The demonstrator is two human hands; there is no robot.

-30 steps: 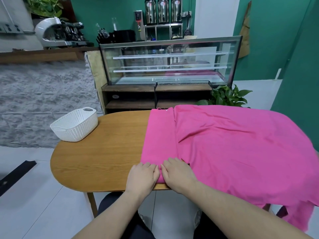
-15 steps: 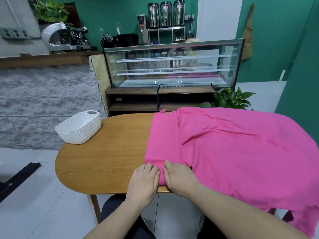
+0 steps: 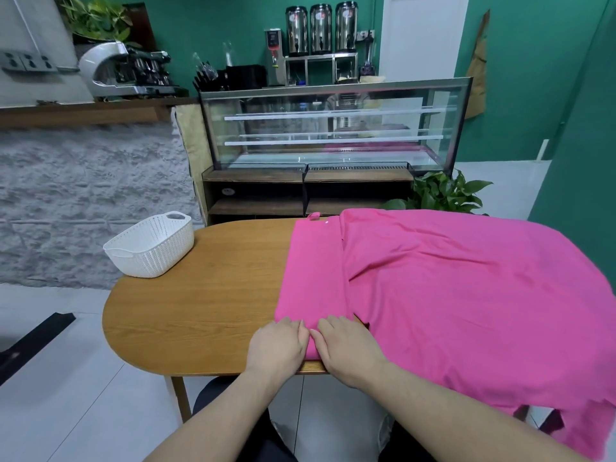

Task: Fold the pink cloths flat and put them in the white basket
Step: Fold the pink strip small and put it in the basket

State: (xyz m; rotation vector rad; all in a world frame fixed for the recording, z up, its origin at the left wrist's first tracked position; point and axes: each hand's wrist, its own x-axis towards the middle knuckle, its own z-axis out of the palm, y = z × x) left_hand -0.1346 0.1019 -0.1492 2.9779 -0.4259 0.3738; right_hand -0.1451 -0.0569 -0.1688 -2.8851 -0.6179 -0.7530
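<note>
my left hand [image 3: 278, 348] and right hand [image 3: 350, 351] flat, fingers straight | both press large pink cotton cloth [image 3: 433, 295] | near edge of oval wooden tabletop [image 3: 200, 311]

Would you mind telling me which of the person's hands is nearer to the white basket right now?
Left. The left hand rests on the pink cloth's near edge, on the white basket's side; the right hand lies beside it, farther from the basket. Neither touches it.

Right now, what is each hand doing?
Left hand: open, flat on the pink cloth.
Right hand: open, pressing the same cloth.
</note>
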